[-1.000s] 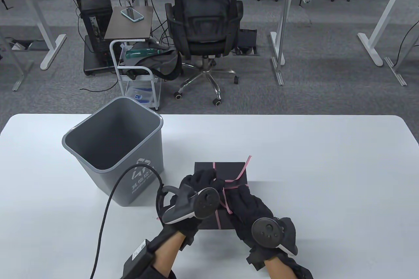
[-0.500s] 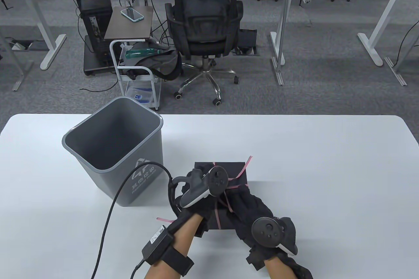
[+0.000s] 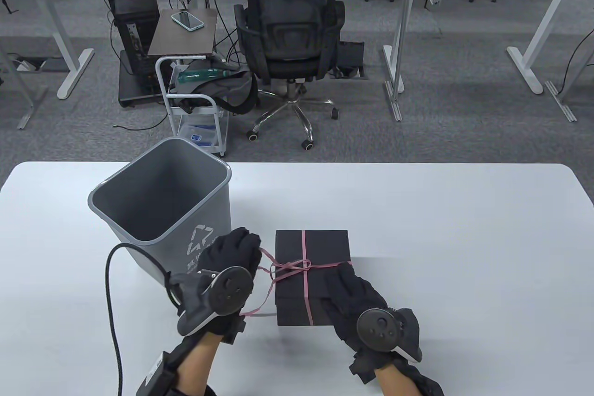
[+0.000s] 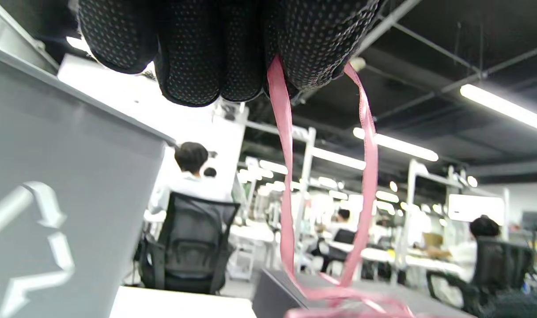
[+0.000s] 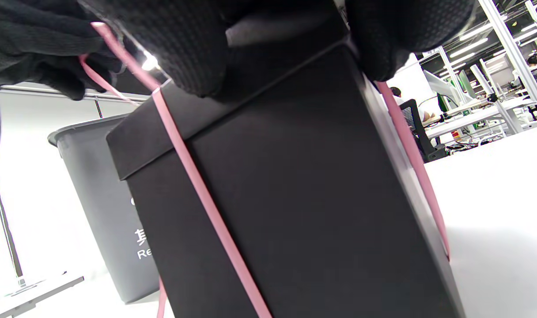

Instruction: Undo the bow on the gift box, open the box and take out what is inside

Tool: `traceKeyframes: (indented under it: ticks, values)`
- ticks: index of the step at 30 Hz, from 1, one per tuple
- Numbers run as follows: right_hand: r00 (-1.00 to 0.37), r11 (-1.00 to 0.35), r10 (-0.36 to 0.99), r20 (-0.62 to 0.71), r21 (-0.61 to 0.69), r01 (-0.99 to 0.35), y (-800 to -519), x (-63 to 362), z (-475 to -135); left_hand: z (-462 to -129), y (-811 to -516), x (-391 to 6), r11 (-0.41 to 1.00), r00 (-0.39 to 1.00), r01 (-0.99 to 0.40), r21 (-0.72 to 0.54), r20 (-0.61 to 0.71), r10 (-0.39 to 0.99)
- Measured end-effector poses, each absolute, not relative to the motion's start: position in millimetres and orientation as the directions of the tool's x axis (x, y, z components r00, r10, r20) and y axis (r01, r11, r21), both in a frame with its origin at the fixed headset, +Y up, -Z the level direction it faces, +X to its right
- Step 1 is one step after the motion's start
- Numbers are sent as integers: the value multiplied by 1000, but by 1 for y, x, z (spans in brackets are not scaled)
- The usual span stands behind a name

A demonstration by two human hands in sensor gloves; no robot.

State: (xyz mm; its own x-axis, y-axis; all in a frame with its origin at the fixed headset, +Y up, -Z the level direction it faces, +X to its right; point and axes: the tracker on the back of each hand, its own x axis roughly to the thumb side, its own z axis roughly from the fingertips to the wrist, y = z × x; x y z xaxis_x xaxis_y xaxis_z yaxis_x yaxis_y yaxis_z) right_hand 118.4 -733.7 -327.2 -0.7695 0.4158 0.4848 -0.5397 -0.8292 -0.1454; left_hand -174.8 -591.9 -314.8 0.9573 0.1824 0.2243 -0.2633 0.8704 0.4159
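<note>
A grey waste bin (image 3: 160,210) stands on the white counter (image 3: 441,238) at the left. Just beside it the left hand (image 3: 232,252) is raised, its fingers (image 4: 193,57) curled tight around the pink ribbon (image 3: 278,270), which runs taut across to the knot on top of the black gift box (image 3: 312,247). The box sits near the counter's front edge, lid on, ribbon crossed over it. The right hand (image 3: 352,294) rests on the box's right near corner, fingers (image 5: 184,48) bent over the lid edge, gripping it.
</note>
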Motion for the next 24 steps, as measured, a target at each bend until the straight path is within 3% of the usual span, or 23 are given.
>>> traceKeyframes:
  ticks: [5, 17, 22, 24]
  values:
    - [-773, -831, 410, 484, -151, -535, -734, 118, -327, -308, -589, -203, 872, 981, -178, 456, 147, 123]
    - [-774, -831, 408, 484, -153, -534, -735, 118, -327, -309, -612, -213, 886, 997, 79, 457, -52, -62]
    - [-773, -832, 410, 485, -149, -535, -735, 118, -328, -310, -621, -222, 855, 979, 161, 493, -187, -77]
    - [-772, -831, 411, 485, -148, -536, -735, 118, -328, -308, -623, -223, 851, 981, 145, 505, -186, -57]
